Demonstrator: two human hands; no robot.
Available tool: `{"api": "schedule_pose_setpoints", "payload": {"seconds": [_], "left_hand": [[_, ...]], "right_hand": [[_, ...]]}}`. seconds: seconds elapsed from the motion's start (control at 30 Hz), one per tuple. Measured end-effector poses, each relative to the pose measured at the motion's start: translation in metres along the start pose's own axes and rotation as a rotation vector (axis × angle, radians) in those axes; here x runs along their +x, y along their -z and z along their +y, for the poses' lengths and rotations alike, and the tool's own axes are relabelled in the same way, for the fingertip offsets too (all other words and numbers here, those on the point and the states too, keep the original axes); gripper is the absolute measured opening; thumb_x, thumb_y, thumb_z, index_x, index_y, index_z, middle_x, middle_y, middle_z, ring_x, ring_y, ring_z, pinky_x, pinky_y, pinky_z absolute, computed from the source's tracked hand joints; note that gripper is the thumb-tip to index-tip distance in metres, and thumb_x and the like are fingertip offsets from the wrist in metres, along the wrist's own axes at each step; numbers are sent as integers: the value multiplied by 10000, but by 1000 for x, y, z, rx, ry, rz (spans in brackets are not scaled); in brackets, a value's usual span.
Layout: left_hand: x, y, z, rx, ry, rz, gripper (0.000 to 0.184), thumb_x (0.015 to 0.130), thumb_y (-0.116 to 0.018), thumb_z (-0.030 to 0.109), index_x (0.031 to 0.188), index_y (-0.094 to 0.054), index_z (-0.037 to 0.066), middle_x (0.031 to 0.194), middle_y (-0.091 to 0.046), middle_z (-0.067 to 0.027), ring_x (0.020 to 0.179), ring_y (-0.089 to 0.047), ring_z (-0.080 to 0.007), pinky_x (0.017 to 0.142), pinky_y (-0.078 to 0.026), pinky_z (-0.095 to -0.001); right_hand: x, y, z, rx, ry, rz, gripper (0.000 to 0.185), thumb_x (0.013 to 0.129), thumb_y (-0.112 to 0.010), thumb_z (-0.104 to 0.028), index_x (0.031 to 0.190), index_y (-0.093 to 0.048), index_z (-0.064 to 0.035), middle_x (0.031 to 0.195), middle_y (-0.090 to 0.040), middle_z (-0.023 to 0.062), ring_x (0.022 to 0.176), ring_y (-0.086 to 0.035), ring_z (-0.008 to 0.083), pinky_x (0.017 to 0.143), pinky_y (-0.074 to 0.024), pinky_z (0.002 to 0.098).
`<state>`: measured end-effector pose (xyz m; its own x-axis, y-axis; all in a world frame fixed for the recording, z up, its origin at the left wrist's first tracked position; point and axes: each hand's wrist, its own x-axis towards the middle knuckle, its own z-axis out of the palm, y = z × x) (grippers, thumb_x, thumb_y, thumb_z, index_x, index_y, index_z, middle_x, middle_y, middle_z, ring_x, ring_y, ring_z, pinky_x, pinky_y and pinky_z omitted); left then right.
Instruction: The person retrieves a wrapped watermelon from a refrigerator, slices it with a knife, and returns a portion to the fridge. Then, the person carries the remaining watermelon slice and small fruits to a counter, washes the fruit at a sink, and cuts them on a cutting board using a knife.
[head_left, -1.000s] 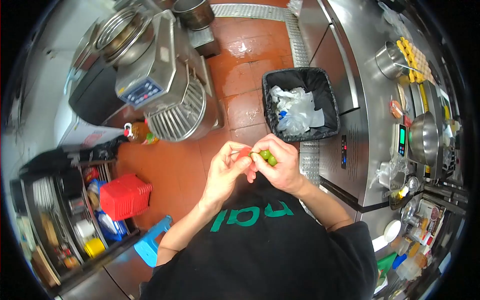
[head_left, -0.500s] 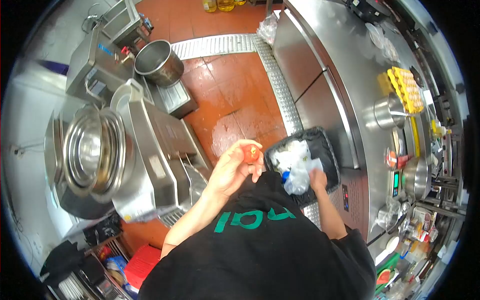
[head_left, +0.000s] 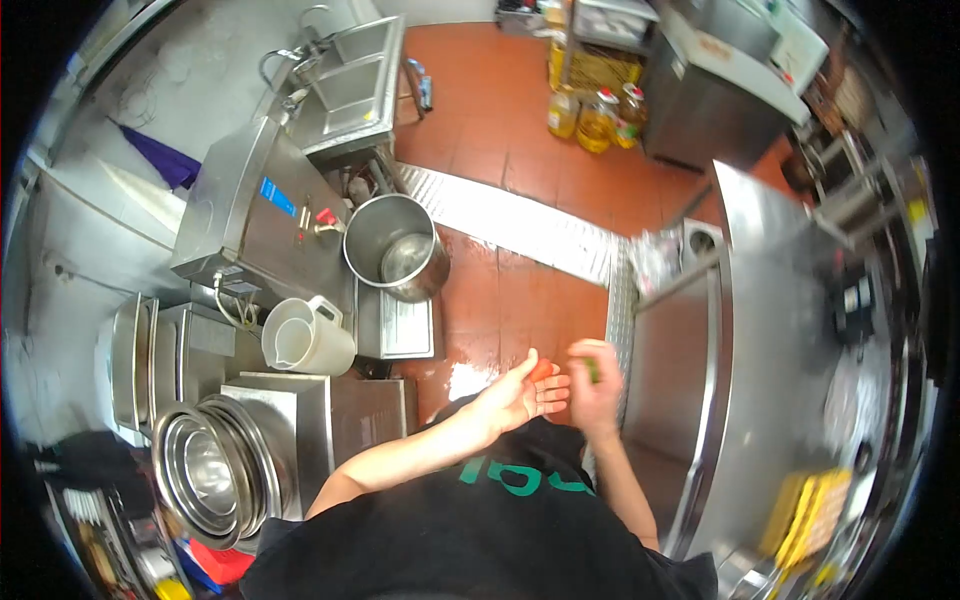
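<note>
My left hand (head_left: 515, 400) is held palm up in front of my body, its fingers curled round a red tomato (head_left: 543, 370) that shows only in part. Close beside it on the right is my right hand (head_left: 597, 385), blurred, with its fingers closed on a small green thing (head_left: 593, 369). Its kind is too smeared to make out. The two hands are nearly touching at the fingertips, above the wet tiled floor (head_left: 490, 330).
A large steel pot (head_left: 425, 265) stands to the left, near a white plastic jug (head_left: 330, 345) and nested steel bowls (head_left: 215, 480). On the right runs a steel counter (head_left: 760, 330) with yellow egg trays (head_left: 805, 515). Oil bottles (head_left: 597, 125) stand on the floor ahead.
My view has swung toward the sink and oil bottles. My right hand has left the black bin of plastic bags and come up beside my left hand, now with something green in it.
</note>
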<state>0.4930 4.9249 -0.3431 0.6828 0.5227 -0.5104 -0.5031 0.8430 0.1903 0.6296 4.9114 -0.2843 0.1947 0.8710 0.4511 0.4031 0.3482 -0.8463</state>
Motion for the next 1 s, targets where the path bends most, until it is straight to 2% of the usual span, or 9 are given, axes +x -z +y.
{"api": "schedule_pose_setpoints", "payload": {"seconds": [0.07, 0.23, 0.33, 0.47, 0.6, 0.7, 0.8, 0.87, 1.0], "left_hand": [[26, -13, 49, -263, -227, -45, 378, 902, -441, 431, 1000, -522, 75, 916, -591, -39, 804, -584, -158, 744, -485, -325], [77, -5, 196, -898, -283, -361, 287, 906, -465, 368, 934, -542, 93, 840, -565, -28, 760, -569, -175, 702, -492, -303], [113, 10, 292, -903, -370, -384, 298, 898, -475, 379, 933, -541, 89, 826, -561, -29, 748, -563, -178, 685, -487, -301], [142, 13, 432, -716, -606, -180, 323, 883, -495, 400, 931, -539, 83, 798, -552, -31, 723, -550, -183, 651, -476, -295], [138, 7, 559, -582, -802, 83, 350, 867, -515, 421, 929, -537, 77, 769, -543, -32, 698, -536, -187, 616, -465, -290], [140, 51, 631, -617, -857, 110, 387, 849, -535, 444, 936, -536, 67, 738, -531, -32, 664, -512, -181, 566, -425, -266], [145, 92, 699, -678, -929, 88, 469, 838, -526, 489, 985, -535, 43, 706, -515, -26, 609, -472, -162, 482, -351, -251], [155, 120, 741, -695, -1056, 63, 478, 862, -492, 476, 1042, -531, 35, 742, -524, -35, 647, -492, -169, 510, -368, -250], [165, 133, 834, -866, -1307, 158, 446, 896, -447, 434, 1098, -524, 44, 792, -538, -45, 709, -514, -176, 558, -387, -251]], "right_hand": [[66, -44, -15, -148, 238, -150, 178, 674, -586, 2, 839, -587, -66, 853, -575, 64, 824, -552, 225, 680, -422, 317], [202, -149, 9, -202, 574, -369, 197, 650, -620, -80, 844, -596, -55, 913, -596, 42, 841, -541, 223, 760, -386, 346], [280, -220, 45, -177, 709, -512, 264, 657, -613, -123, 906, -594, -36, 1011, -592, 53, 915, -535, 223, 839, -372, 394], [384, -315, 57, -72, 767, -766, 381, 688, -594, -134, 1050, -548, -24, 1165, -530, 100, 1066, -486, 271, 1006, -255, 494], [492, -406, 41, 151, 831, -771, 317, 699, -566, -68, 1010, -553, -10, 1102, -565, 120, 1008, -523, 297, 973, -302, 500], [586, -492, 55, 175, 715, -692, 80, 788, -547, -73, 837, -573, -16, 844, -601, 122, 760, -573, 284, 730, -440, 403], [666, -630, 108, -150, 616, -1000, 193, 836, -564, -157, 699, -534, -25, 723, -571, 148, 621, -551, 334, 537, -416, 393], [695, -731, 122, -36, 926, -1005, 255, 839, -565, -203, 668, -500, -25, 705, -560, 154, 624, -535, 369, 533, -409, 421], [695, -921, 117, 71, 1355, -1066, 237, 843, -556, -243, 704, -526, -54, 688, -552, 128, 647, -569, 322, 552, -439, 402]]}}
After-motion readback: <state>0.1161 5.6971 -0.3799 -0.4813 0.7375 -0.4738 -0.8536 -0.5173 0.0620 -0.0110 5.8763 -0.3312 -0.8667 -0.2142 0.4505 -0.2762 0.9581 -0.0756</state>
